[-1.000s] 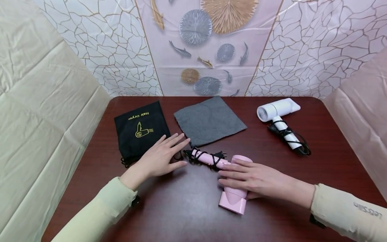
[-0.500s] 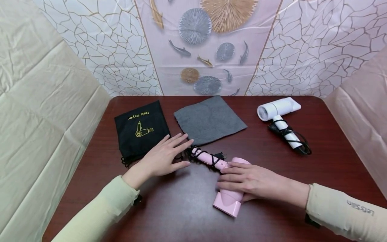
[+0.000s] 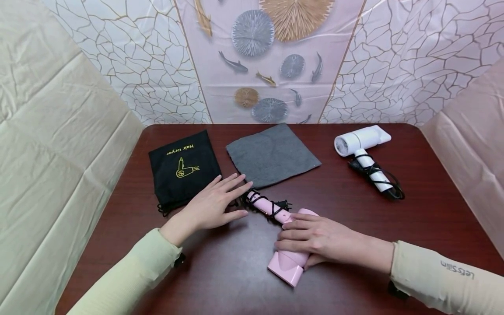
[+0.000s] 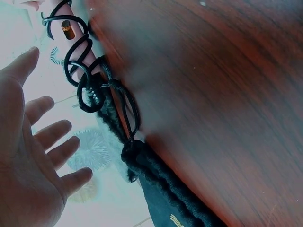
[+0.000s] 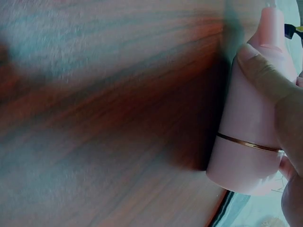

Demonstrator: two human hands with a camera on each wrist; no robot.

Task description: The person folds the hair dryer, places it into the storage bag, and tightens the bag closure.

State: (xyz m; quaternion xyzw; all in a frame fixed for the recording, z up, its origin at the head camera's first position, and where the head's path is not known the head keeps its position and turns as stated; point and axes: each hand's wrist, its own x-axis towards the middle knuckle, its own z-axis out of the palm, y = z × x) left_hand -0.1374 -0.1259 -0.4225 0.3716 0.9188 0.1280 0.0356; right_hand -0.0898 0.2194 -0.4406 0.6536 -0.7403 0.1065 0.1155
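A pink hair dryer (image 3: 286, 266) lies on the brown table, its handle pointing to the back left with a black cord wound round it. My right hand (image 3: 319, 238) grips its barrel from above; in the right wrist view the thumb presses along one side of the pink barrel (image 5: 251, 109), near the nozzle. My left hand (image 3: 208, 204) is held over the table with its fingers spread, holding nothing, fingertips close to the cord-wrapped handle end. Behind it lies a black drawstring bag (image 3: 185, 170) marked "Hair Dryer". Bare palm and fingers (image 4: 64, 153) show in the left wrist view.
A grey cloth (image 3: 271, 155) lies flat at the back middle of the table. At the back right rests a white hair dryer (image 3: 360, 140), a black cord round its handle. Patterned sheeting (image 3: 252, 100) stands behind the table, and plain fabric walls flank both sides.
My right hand has moved left and slightly toward me with the pink hair dryer, whose nozzle has swung left. My left hand has shifted slightly right.
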